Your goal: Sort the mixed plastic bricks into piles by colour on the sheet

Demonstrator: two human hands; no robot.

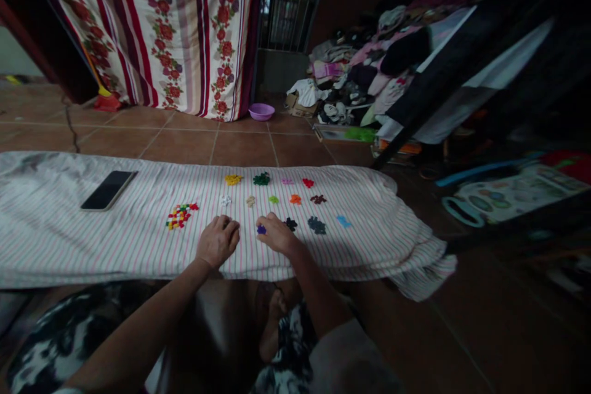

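Note:
My left hand (219,240) rests on the striped cloth (138,258) with its fingers curled in; whatever they hold, if anything, is hidden. Close to its right, my right hand (276,233) has thumb and fingers drawn together at a small cluster of dark blue bead-like pieces (261,229). Little heaps sorted by colour surround the hands: white pieces (225,201), beige pieces (250,201), lime pieces (273,199), orange pieces (295,199) and black pieces (290,223), partly behind my right hand. Left of my left hand lies a mixed-colour patch of pieces (181,216).
A phone (108,191) lies at the cloth's left. Yellow (233,179), green (261,179), grey (316,225) and light blue pieces (344,221) sit farther out. Beyond are a purple basin (261,112), a flowered curtain (184,31) and a clothes pile (364,68).

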